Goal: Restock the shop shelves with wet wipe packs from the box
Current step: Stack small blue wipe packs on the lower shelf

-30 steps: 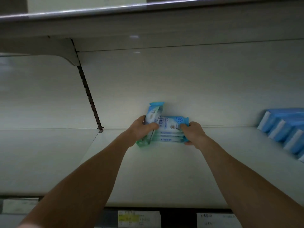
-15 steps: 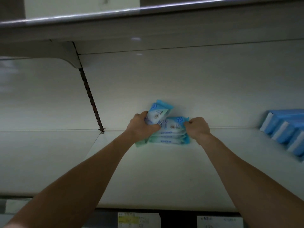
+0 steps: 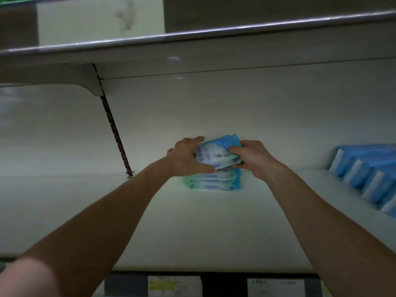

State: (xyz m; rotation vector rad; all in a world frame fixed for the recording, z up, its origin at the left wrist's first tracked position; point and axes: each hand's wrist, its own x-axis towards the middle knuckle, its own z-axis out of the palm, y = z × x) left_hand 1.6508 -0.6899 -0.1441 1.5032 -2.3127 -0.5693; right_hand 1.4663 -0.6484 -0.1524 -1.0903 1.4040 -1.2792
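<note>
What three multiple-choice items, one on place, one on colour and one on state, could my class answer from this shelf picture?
1. Where on the shelf is the stack of wipe packs?
A. at the front edge
B. at the back, by the rear panel
C. hanging off the left side

2. What colour are the boxes at the right?
A. blue and white
B. red
C. black

3. How is the top pack held?
A. by nobody
B. by one hand alone
C. by both hands

Key:
1 B: the stack lies near where the shelf meets the panel.
2 A: the boxes have blue faces with white ends.
3 C: the left hand and the right hand each grip an end.
</note>
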